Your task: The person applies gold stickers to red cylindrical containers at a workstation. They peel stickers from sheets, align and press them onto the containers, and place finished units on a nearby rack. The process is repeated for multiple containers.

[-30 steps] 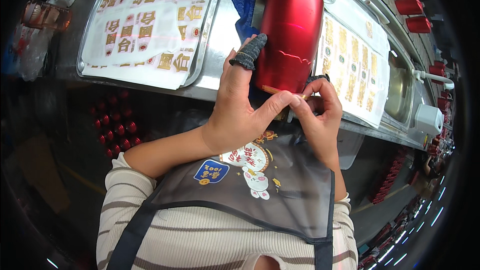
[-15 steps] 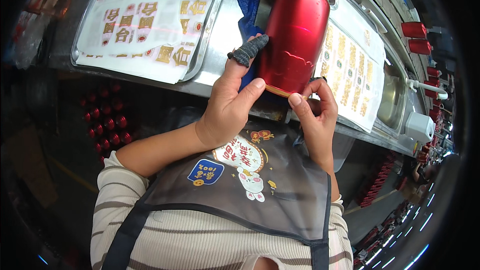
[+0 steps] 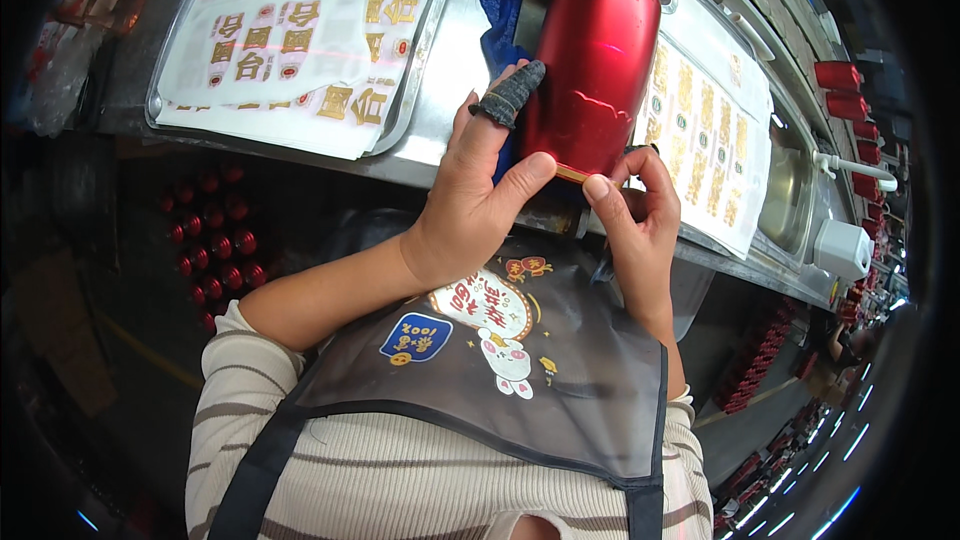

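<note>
A glossy red bottle (image 3: 600, 50) lies tilted in front of me, its neck pointing away and its base toward me. Round the base runs a thin gold band (image 3: 571, 174). My left hand (image 3: 478, 180) holds the bottle's left side, with the thumb on the base edge and a dark knitted finger cover (image 3: 509, 96) on one finger. At the right of the base, my right hand (image 3: 645, 225) is closed, its thumb pressed against the gold band and the other fingers curled beneath. The undersides of both grips are hidden.
Sheets of gold-printed decals (image 3: 270, 50) fill a metal tray on the left. More decal sheets (image 3: 705, 140) lie right of the bottle, beside a sink (image 3: 785, 205) and a white jug (image 3: 842, 249). A blue cloth (image 3: 500, 15) sits behind. Red bottles (image 3: 210, 230) stand below the counter.
My left thumb has slid a little to the right along the base edge, nearer my right thumb. Both hands keep hold of the bottle, and the view has shifted slightly.
</note>
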Demonstrator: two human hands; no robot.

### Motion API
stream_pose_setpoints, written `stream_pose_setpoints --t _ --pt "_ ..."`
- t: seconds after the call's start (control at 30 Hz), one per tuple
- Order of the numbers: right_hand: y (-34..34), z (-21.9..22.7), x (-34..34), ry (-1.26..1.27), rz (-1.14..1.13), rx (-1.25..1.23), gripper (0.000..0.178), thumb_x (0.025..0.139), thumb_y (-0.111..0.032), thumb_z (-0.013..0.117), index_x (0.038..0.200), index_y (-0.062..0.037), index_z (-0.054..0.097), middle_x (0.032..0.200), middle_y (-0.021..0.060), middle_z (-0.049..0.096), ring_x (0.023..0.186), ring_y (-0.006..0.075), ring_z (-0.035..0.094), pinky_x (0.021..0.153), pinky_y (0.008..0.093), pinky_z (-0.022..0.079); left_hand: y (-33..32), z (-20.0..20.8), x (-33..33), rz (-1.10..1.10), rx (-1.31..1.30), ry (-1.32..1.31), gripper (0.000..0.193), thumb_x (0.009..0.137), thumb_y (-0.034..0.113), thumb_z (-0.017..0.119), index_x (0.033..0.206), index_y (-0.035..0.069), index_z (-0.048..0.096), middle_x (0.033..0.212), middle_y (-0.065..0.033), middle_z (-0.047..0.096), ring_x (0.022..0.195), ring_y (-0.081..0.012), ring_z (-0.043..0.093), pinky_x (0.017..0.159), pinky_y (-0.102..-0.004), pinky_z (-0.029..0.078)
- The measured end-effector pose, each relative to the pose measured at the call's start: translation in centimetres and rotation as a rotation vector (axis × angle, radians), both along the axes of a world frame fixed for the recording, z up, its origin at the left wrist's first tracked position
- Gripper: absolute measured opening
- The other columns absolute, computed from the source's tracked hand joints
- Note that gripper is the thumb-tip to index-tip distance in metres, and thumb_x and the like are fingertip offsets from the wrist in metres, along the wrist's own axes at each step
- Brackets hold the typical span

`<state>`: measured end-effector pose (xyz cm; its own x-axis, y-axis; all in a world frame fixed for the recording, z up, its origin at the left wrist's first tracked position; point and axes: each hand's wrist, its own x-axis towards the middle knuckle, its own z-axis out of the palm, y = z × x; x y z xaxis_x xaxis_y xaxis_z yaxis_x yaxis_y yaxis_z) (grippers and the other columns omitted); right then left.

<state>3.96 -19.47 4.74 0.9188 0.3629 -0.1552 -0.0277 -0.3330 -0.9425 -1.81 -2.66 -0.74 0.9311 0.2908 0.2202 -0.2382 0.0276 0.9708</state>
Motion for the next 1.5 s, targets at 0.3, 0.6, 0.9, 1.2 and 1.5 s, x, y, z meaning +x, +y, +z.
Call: stream_pose_setpoints --t 0.3,0.6,0.9,1.2,1.5 --pt "0.0 -0.2 -0.1 -0.01 -0.024 0.029 0.033 0.087 -0.017 0.078 0.081 -0.0045 0.048 0.077 -0.0035 0.046 0.058 -0.0009 0.042 0.05 0.017 0.029 2.1 1.4 -2.7 -0.004 0.82 -0.186 0.035 0.089 0.027 0.069 0.114 0.002 0.071 0.154 -0.0311 0.031 0.142 -0.049 0.031 0.112 -0.0659 0.015" --pt "0.2 0.3 0.1 -0.064 -0.017 -0.045 0.032 0.084 -0.016 0.079 0.079 -0.0032 0.05 0.078 -0.0024 0.047 0.059 0.0003 0.043 0.051 0.0182 0.031 3.1 -0.1 -3.8 0.05 1.018 -0.034 0.034 0.083 0.027 0.074 0.109 0.007 0.075 0.153 -0.0424 0.02 0.142 -0.0543 0.028 0.11 -0.0705 0.013" --pt "-1.3 0.3 1.2 0.022 0.064 0.104 0.014 0.085 -0.007 0.069 0.083 -0.0004 0.057 0.085 0.0 0.054 0.061 0.0 0.046 0.052 0.0178 0.034 3.7 1.8 -3.1 0.01 1.186 -0.109 0.038 0.08 0.027 0.077 0.113 0.008 0.075 0.149 -0.0464 0.021 0.137 -0.0558 0.035 0.11 -0.0685 0.015" --pt "-1.9 -0.6 1.1 0.031 0.035 0.13 0.008 0.085 -0.006 0.062 0.084 -0.0041 0.055 0.078 -0.006 0.052 0.062 -0.0023 0.04 0.054 0.017 0.029 4.0 4.0 -1.6 -0.089 1.295 -0.235 0.065 0.065 0.013 0.084 0.128 0.016 0.068 0.149 -0.0436 0.026 0.139 -0.0516 0.036 0.108 -0.0676 0.022" --pt "-1.7 -0.8 1.6 0.082 0.039 0.152 0.005 0.085 -0.003 0.062 0.083 0.0015 0.059 0.079 -0.0014 0.057 0.061 -0.0005 0.047 0.052 0.0184 0.035 2.6 5.9 0.8 -0.092 1.372 -0.383 0.044 0.066 0.016 0.083 0.11 0.012 0.074 0.146 -0.0392 0.037 0.13 -0.0499 0.049 0.106 -0.0678 0.026"
